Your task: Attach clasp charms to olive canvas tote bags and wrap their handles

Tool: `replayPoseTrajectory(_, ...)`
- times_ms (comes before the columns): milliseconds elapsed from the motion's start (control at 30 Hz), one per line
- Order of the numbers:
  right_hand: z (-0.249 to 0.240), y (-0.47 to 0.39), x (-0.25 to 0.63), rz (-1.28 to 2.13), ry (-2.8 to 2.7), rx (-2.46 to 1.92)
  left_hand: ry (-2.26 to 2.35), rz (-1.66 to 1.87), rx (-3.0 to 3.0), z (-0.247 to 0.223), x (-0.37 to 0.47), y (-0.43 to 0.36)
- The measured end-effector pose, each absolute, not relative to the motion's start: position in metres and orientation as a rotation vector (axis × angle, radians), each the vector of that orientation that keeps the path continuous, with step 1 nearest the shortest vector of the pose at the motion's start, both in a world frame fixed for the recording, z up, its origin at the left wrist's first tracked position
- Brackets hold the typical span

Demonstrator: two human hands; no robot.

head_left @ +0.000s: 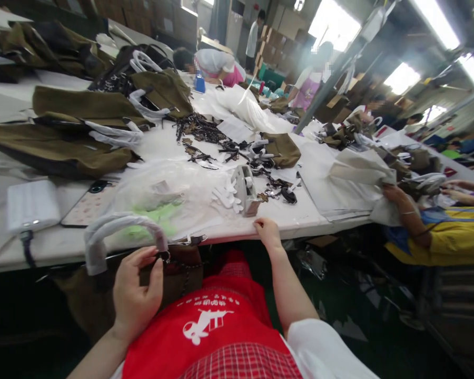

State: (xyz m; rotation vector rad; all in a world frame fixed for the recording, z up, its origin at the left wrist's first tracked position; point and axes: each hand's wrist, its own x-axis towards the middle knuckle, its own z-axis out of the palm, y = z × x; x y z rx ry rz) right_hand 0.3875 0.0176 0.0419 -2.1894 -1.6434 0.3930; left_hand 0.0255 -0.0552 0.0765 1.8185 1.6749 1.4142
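Observation:
My left hand (140, 289) is closed at the fingertips on a small metal ring by the wrapped handle of a brown bag (185, 268), which hangs at the table's front edge. The handle (122, 226) is covered in white wrapping and arches above that hand. At the table edge, my right hand (267, 231) has its thumb and fingers pressed together; what lies between them is too small to name. Just beyond it stands a tape dispenser (245, 192), with white tabs (226, 197) to its left.
Olive bags (63, 142) lie at left, near a white power bank (32, 206) and a phone (89, 205). Black straps (205, 129) lie mid-table. A co-worker's hand (397, 195) holds white paper at right. A clear plastic bag (142, 184) lies in front.

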Motion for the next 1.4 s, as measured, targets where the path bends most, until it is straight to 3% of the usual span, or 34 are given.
replayPoseTrajectory(333,0.043,0.007,0.393,0.357,-1.642,-2.227,1.304,1.267,2.169,0.092,0.063,-0.036)
replayPoseTrajectory(567,0.043,0.006,0.399,0.401,-1.608,-2.102,1.101,0.674,2.472,0.090,0.129,0.012)
replayPoseTrajectory(867,0.053,-0.007,0.412,0.421,-1.450,-1.938,1.206,0.231,2.625,0.038,0.191,0.058)
replayPoseTrajectory(1233,0.111,-0.047,0.423,-0.070,-1.162,-1.877,1.266,0.234,2.571,0.051,0.189,0.051)
replayPoseTrajectory(1300,0.123,-0.055,0.415,0.023,-1.259,-1.849,1.344,0.471,2.575,0.068,0.185,0.037)
replayPoseTrajectory(1400,0.135,-0.065,0.392,0.432,-1.515,-1.710,1.177,0.897,2.645,0.098,0.170,0.010)
